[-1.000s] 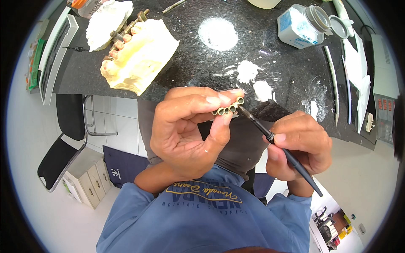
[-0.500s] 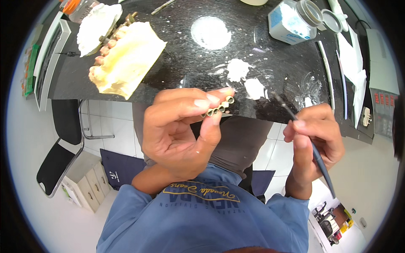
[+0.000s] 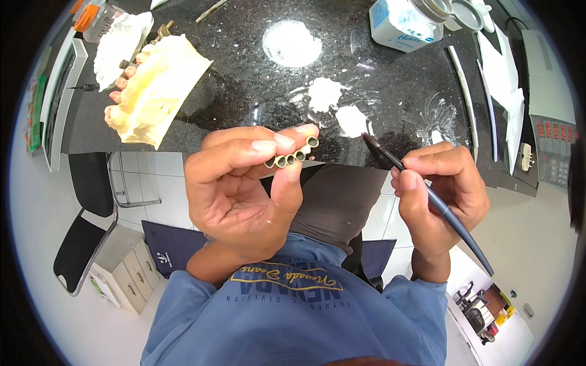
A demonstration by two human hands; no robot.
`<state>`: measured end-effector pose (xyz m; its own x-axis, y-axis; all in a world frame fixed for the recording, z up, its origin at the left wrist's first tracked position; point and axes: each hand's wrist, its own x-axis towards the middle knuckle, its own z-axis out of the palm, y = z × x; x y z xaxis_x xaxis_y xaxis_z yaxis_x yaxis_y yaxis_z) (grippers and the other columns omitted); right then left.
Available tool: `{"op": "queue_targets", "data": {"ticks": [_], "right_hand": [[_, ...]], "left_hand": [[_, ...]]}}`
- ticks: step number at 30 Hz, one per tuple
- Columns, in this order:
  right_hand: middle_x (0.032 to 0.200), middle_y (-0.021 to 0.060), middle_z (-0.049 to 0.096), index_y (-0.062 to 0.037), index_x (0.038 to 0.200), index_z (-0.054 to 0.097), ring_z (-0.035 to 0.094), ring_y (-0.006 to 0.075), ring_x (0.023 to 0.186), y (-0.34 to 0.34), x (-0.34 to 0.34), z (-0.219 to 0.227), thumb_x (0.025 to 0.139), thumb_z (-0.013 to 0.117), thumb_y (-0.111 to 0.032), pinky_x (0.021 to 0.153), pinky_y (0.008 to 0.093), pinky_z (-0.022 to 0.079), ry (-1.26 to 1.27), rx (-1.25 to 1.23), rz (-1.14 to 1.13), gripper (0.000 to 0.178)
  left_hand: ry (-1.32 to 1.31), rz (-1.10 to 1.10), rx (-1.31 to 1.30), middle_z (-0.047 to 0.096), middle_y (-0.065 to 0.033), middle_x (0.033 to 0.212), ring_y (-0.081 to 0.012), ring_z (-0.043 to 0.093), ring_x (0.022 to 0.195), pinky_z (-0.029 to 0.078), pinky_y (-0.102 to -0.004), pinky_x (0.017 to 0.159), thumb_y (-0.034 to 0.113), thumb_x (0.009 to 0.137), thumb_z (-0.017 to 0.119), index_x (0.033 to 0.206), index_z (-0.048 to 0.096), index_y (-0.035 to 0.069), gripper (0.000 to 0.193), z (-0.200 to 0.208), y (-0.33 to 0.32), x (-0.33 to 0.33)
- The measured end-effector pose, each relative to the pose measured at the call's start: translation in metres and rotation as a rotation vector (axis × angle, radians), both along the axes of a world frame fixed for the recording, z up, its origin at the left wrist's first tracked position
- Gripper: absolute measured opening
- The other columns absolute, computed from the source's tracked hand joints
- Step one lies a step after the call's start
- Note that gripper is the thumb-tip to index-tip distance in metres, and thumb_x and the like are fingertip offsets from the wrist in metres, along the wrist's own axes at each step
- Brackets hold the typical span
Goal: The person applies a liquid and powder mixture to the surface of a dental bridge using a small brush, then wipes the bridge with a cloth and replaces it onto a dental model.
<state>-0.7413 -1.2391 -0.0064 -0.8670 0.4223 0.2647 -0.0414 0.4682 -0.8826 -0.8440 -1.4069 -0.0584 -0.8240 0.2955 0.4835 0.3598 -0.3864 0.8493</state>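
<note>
Pinched between thumb and fingers of my left hand [image 3: 244,189] is a dental bridge [image 3: 290,158], a short curved row of several joined, hollow crowns with dark insides turned toward me. My right hand [image 3: 442,201] grips a slim brush [image 3: 445,210] with a dark blue-grey handle, much as one holds a pen. Its dark tip points up and left, at the edge of a small white patch [image 3: 351,121] on the black worktop [image 3: 244,91]. Another white patch [image 3: 325,94] lies just beyond. Brush and bridge are apart.
A yellowish dental model [image 3: 162,88] and a white plaster piece [image 3: 122,49] stand at the left. Farther back are a round white patch [image 3: 292,44] and, to the right, an open jar of white powder [image 3: 403,27]. A thin rod [image 3: 462,91] lies along the right side.
The brush tip has moved down and left to the edge of the near white patch. My left hand still holds the bridge, and the whole view has shifted slightly.
</note>
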Motion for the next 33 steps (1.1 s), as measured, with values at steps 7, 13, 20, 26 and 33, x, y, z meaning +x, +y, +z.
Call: {"op": "queue_targets", "data": {"ticks": [7, 13, 20, 26, 33], "right_hand": [[0.081, 0.0124, 0.068, 0.0023, 0.090, 0.065, 0.062, 0.0108, 0.064, 0.000, -0.002, -0.002, 0.073, 0.073, 0.007, 0.058, 0.0224, 0.048, 0.014, -0.020, -0.005, 0.018], [0.081, 0.0128, 0.062, 0.0024, 0.096, 0.059, 0.061, 0.0141, 0.063, 0.000, -0.003, -0.002, 0.086, 0.072, -0.007, 0.055, 0.0240, 0.050, 0.156, 0.024, 0.162, 0.019], [0.078, 0.0124, 0.067, 0.0018, 0.096, 0.065, 0.066, 0.0205, 0.061, -0.010, -0.022, -0.010, 0.068, 0.077, 0.008, 0.052, 0.0276, 0.052, 0.383, 0.052, 0.288, 0.032], [0.074, 0.0127, 0.066, 0.0004, 0.091, 0.064, 0.065, 0.0204, 0.060, -0.011, -0.022, -0.013, 0.067, 0.077, 0.008, 0.052, 0.0279, 0.052, 0.387, 0.023, 0.269, 0.028], [0.074, 0.0134, 0.066, 0.0000, 0.090, 0.064, 0.065, 0.0207, 0.060, -0.010, -0.022, -0.013, 0.067, 0.076, 0.009, 0.053, 0.0277, 0.052, 0.359, 0.051, 0.280, 0.027]], "left_hand": [[-0.004, 0.010, 0.001, 0.056, -0.0182, 0.103, -0.0266, 0.068, 0.095, 0.062, -0.0383, 0.085, -0.016, 0.080, 0.062, 0.111, 0.045, -0.002, 0.038, 0.001, 0.000, 0.000], [0.007, -0.018, -0.025, 0.057, -0.0183, 0.105, -0.0283, 0.068, 0.097, 0.062, -0.0346, 0.084, -0.017, 0.080, 0.062, 0.112, 0.046, -0.003, 0.038, 0.003, -0.002, -0.002], [0.007, -0.013, -0.149, 0.055, -0.0130, 0.104, -0.0263, 0.068, 0.097, 0.058, -0.0305, 0.077, -0.009, 0.088, 0.058, 0.116, 0.043, 0.003, 0.034, 0.008, -0.005, -0.002], [0.027, -0.017, -0.020, 0.058, -0.0183, 0.104, -0.0295, 0.068, 0.098, 0.062, -0.0319, 0.081, -0.015, 0.081, 0.063, 0.111, 0.048, -0.004, 0.035, 0.003, -0.002, -0.005], [0.029, -0.016, -0.017, 0.058, -0.0186, 0.104, -0.0296, 0.068, 0.097, 0.063, -0.0316, 0.081, -0.015, 0.081, 0.063, 0.110, 0.048, -0.005, 0.034, 0.002, -0.002, -0.004]]}}
